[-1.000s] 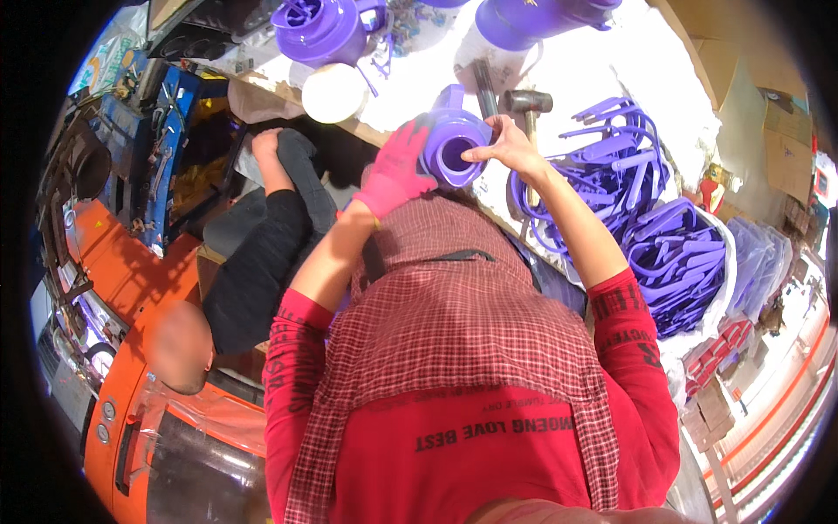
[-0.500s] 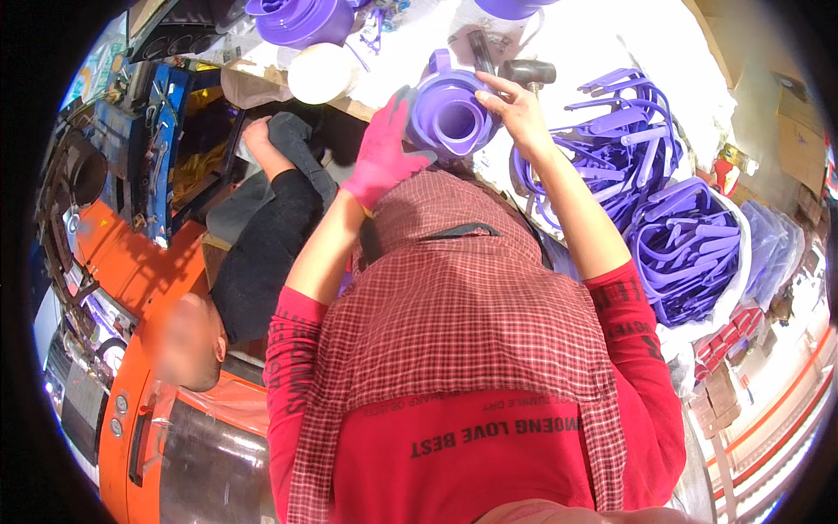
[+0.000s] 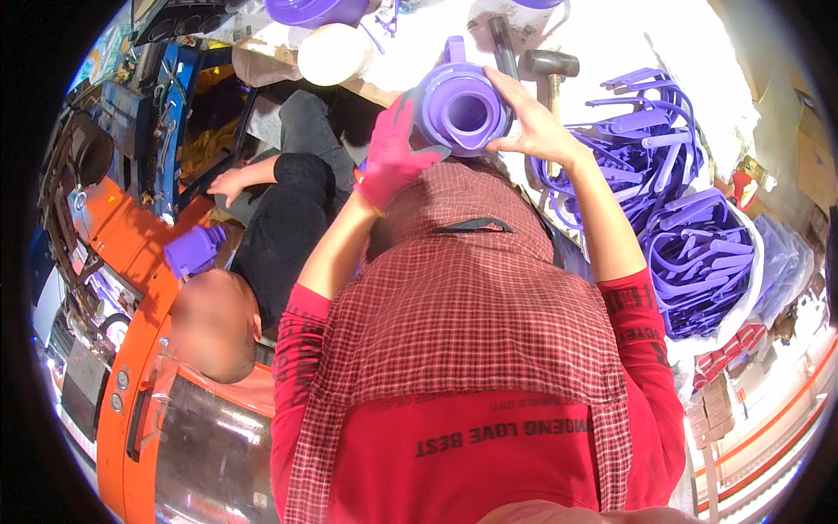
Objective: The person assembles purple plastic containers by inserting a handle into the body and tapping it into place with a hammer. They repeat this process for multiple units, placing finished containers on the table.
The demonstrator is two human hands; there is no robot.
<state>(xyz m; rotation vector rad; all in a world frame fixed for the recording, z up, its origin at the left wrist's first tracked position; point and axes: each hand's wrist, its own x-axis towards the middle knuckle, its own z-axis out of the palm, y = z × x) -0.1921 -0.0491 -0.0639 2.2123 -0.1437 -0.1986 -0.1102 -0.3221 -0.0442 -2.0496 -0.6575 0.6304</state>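
Note:
A purple plastic jug [image 3: 470, 112] with a round open mouth, a spout towards me and a handle on its far side is between my hands at the table's near edge. My left hand [image 3: 394, 155], in a pink glove with grey fingertips, grips its left side. My bare right hand [image 3: 539, 124] curves round its right side, with fingers at the far rim and thumb at the near rim. Beyond the jug lie a hammer [image 3: 553, 63] with a dark head and a dark bar-shaped handle [image 3: 503, 48].
Tangled purple plastic handles [image 3: 633, 153] pile up at the right, more filling a white sack [image 3: 758, 262]. Purple vessels [image 3: 319, 10] and a pale round lid-like piece [image 3: 334, 54] sit at the far left. A co-worker [image 3: 288, 210] sits left, beside an orange machine [image 3: 131, 375] and a purple part [image 3: 194, 251].
The jug has turned slightly in my hands, its handle swinging right. My right hand has spread lower around its side. At left, a purple part has appeared near the co-worker, whose hand has shifted.

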